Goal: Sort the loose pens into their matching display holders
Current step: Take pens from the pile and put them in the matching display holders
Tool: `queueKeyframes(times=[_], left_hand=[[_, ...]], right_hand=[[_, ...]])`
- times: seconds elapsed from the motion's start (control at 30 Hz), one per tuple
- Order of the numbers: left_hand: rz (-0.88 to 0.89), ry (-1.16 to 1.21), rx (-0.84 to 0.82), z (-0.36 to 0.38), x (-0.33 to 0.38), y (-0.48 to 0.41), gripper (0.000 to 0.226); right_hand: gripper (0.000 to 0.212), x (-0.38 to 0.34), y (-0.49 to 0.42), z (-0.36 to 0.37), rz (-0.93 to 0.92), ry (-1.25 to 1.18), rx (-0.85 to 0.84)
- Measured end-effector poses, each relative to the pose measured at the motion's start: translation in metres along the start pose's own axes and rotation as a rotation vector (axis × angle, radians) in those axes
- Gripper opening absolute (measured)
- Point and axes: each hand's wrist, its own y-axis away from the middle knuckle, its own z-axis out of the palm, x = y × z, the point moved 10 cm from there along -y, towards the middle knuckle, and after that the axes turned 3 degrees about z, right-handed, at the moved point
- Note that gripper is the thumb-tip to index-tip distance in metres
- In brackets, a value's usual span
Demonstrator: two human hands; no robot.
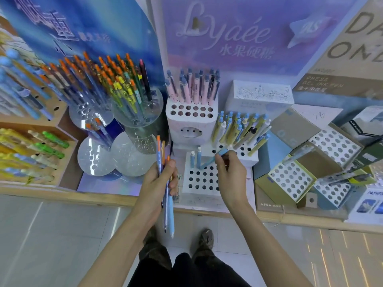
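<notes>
My left hand grips a bunch of loose pens, some with orange caps, some light blue, their tips pointing down over the shelf edge. My right hand pinches a light blue pen that slants into a hole of the low white holder. Two blue pens stand upright in that holder's back row. Behind it, a white holder of yellow and blue pens and a taller white holder of pink pens stand on the shelf.
Clear round holders with orange-capped pens stand at the left, beside wooden racks of yellow and green pens. Empty perforated boxes crowd the right. A wooden shelf edge runs across; my shoes are on the tiled floor below.
</notes>
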Motion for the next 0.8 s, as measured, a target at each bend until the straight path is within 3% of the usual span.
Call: queueKeyframes(times=[0.17,0.27,0.4,0.63,0.8], left_hand=[[0.099,-0.356,0.056,0.001,0.008,-0.021,0.020],[0.136,-0.483,-0.029,0.022,0.005,-0.035,0.022],[0.185,-0.533,-0.042,0.032,0.005,-0.047,0.017],[0.257,-0.607,-0.106,0.034,0.013,-0.054,0.031],[0.227,-0.618,-0.150,0.034,0.010,-0.058,0.028]], right_hand=[[0.021,-0.004,-0.006,0.002,-0.053,0.089,0.034],[0.022,-0.006,-0.006,-0.002,-0.092,0.132,0.077],[0.022,-0.006,-0.004,-0.007,-0.134,0.156,0.113],[0.018,-0.026,0.003,0.009,-0.331,0.336,0.029],[0.014,-0.022,0.007,0.009,-0.342,0.370,0.057]])
